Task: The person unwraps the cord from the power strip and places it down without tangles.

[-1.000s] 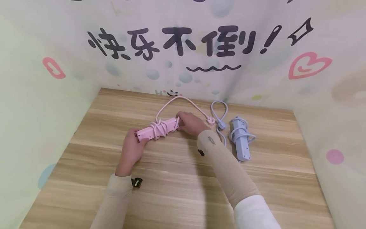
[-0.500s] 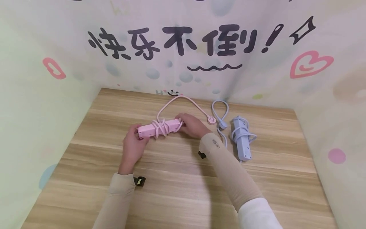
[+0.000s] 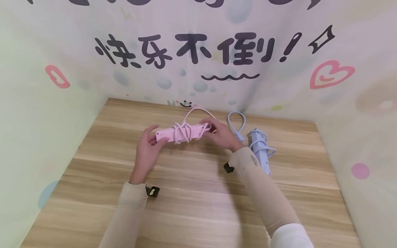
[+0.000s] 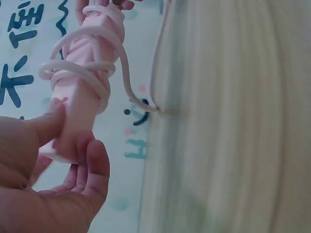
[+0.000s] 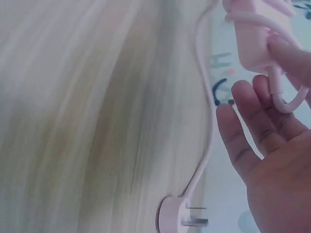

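Observation:
A pink power strip with its cord looped several times round the middle is held off the table between both hands. My left hand pinches its left end, thumb on the near side and fingers behind, as the left wrist view shows. At the other end, where the cord leaves the strip, my right hand holds it with the thumb against its side. The pink plug lies on the table in the right wrist view; the right hand hides it in the head view.
A blue power strip wrapped in its own cord lies right of my right forearm. Its cord loop and plug are behind that wrist. A printed cloth wall borders the back of the wooden table.
Both hands have carried the pink power strip up and to the right, turning it more level. Its free cord arc has narrowed. The blue power strip stays where it was.

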